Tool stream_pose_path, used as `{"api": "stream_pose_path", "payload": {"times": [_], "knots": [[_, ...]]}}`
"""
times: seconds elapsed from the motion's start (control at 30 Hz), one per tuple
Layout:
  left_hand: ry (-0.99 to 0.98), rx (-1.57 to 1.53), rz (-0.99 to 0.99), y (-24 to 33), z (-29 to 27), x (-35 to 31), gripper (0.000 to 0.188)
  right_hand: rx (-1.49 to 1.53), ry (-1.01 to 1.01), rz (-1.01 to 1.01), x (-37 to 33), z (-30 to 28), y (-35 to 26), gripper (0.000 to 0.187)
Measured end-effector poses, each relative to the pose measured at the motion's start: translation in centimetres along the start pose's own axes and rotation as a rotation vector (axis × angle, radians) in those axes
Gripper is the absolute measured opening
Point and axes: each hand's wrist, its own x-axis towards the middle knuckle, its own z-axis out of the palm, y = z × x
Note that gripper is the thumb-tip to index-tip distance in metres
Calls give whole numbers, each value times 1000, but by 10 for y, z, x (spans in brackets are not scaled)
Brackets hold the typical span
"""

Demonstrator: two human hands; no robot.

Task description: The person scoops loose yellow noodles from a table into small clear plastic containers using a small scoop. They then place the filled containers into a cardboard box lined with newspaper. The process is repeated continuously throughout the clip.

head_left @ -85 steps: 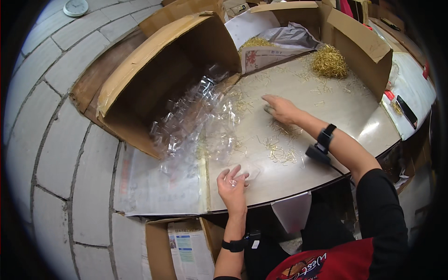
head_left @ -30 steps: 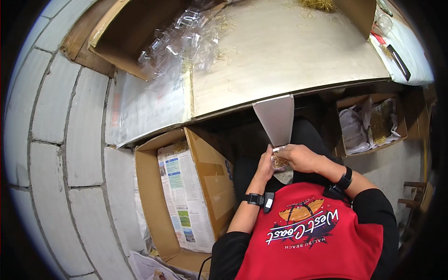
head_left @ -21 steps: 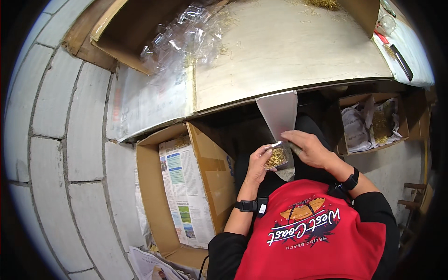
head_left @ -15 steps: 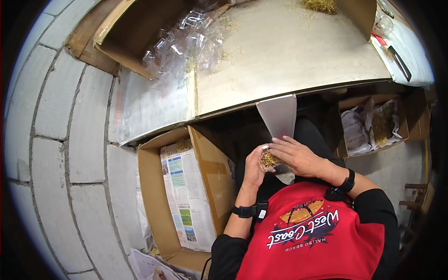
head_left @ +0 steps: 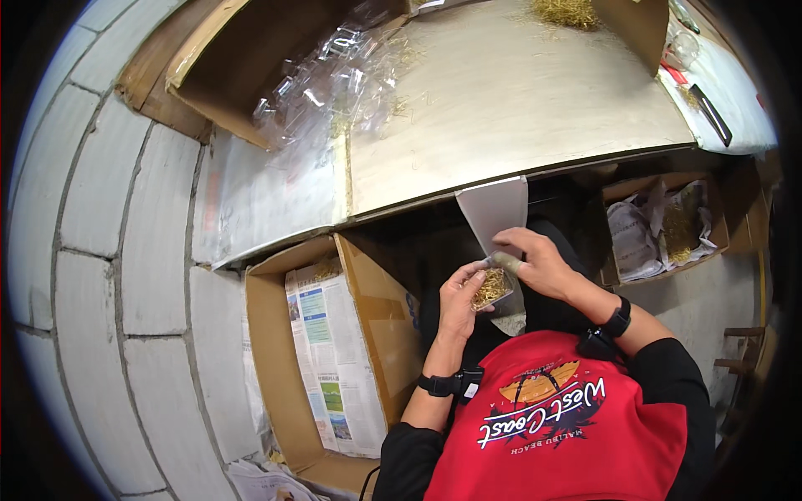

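My left hand [head_left: 459, 302] is closed around a small clear plastic box [head_left: 505, 292], held tilted above my lap. Inside lies a heap of thin golden metal pieces [head_left: 488, 288], too small to name exactly. Just beyond the box is my right hand [head_left: 541, 265], its fingers bent and spread apart from the thumb. The thumb, greyish at its tip, reaches to the box's far edge near my left fingertips. Nothing shows clearly between the right fingers.
On the tabletop [head_left: 518, 100], clear plastic boxes [head_left: 334, 88] pile up beside an open carton [head_left: 225, 67]; golden pieces [head_left: 566, 12] heap at the back. A grey chute [head_left: 494, 213] hangs from its front edge. Newspaper-lined cartons stand left [head_left: 267, 351] and right [head_left: 614, 259].
My right hand has gone from lying flat across the box with straight fingers to lifted, with bent fingers and spread thumb. More of the box's golden contents shows. My left hand keeps its hold.
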Motion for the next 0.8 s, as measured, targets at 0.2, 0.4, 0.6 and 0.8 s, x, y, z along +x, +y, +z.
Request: {"api": "stream_pose_path", "payload": {"times": [0.2,0.4,0.6,0.8], "knots": [[-48,-50,-14,2,4,-2,33,397,-7,232,3,19,11,9],[-74,-10,15,-3,6,8,30,263,-13,-10,-5,14,22,9],[37,53,67,-9,-18,11,30,-33,4,-238,13,-10,15,22],[113,89,19,-13,-63,21,28,-375,541,-35,137,-150,81,32]]}}
